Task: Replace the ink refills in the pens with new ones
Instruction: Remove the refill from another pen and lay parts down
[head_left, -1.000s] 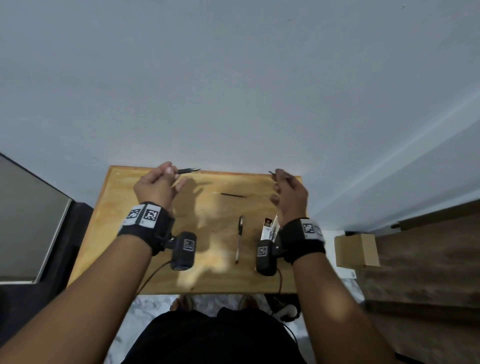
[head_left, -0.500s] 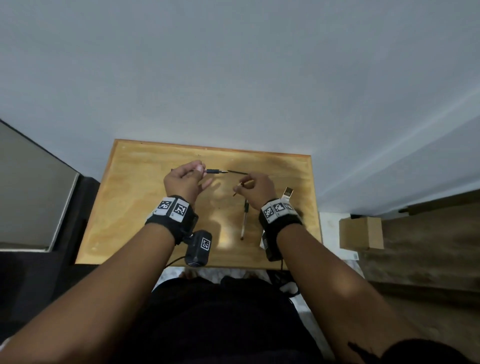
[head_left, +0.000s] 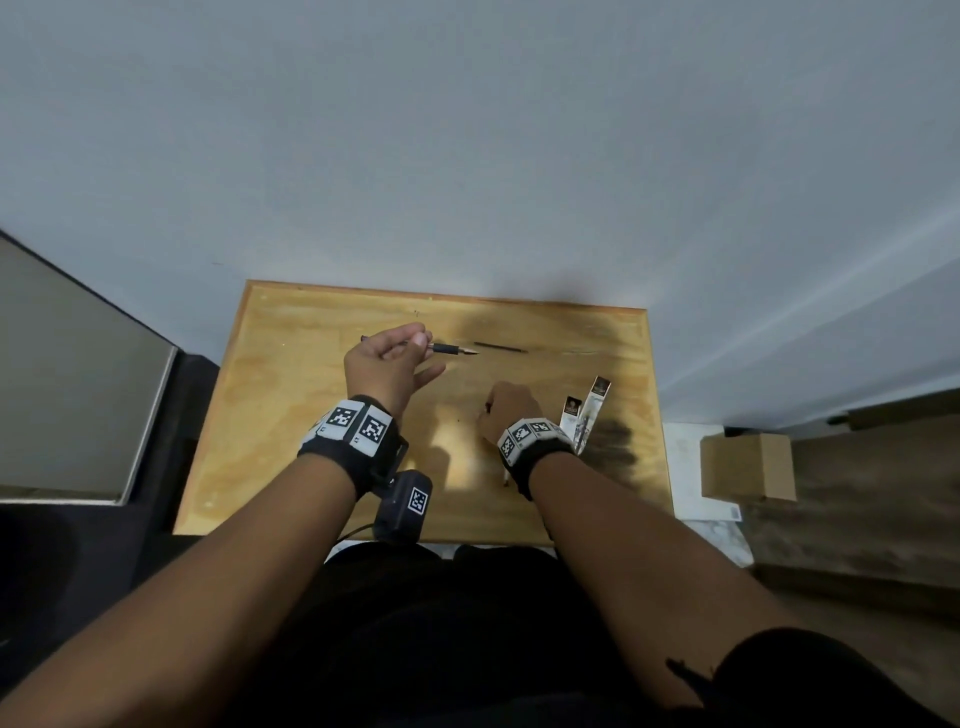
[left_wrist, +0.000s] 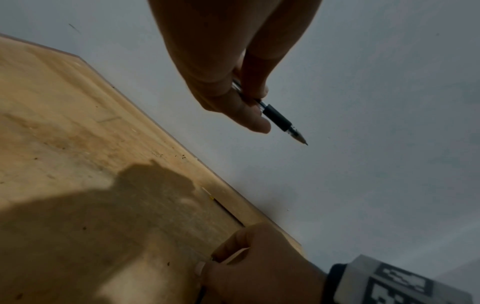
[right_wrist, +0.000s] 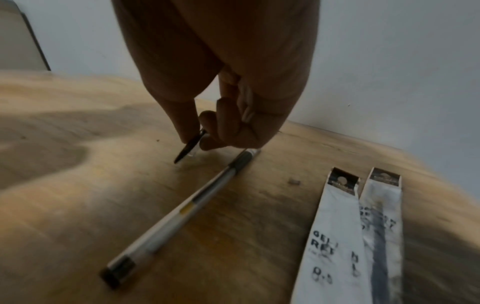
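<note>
My left hand (head_left: 415, 345) holds a clear pen with a black grip (head_left: 451, 348) above the wooden table (head_left: 270, 415), with its tip to the right. The left wrist view shows thumb and fingers pinching that pen (left_wrist: 278, 119). My right hand (head_left: 498, 410) is low on the table and pinches a small dark and clear piece (right_wrist: 189, 148), which looks like a pen cap. A second pen (right_wrist: 182, 207) lies beside it, mostly hidden under my right wrist in the head view. A thin black refill (head_left: 501, 347) lies just beyond the held pen's tip. Two white refill packets (right_wrist: 335, 236) lie at the right.
The table stands against a pale wall (head_left: 467, 156). A cardboard box (head_left: 748, 467) sits on the floor to the right, and a dark framed panel (head_left: 78, 389) stands to the left. Bare wood (head_left: 291, 364) lies left of my left hand.
Both hands came down from the far edge. My right hand then drew back from the held pen's tip to the table beside the lying pen. The left hand still holds its pen.
</note>
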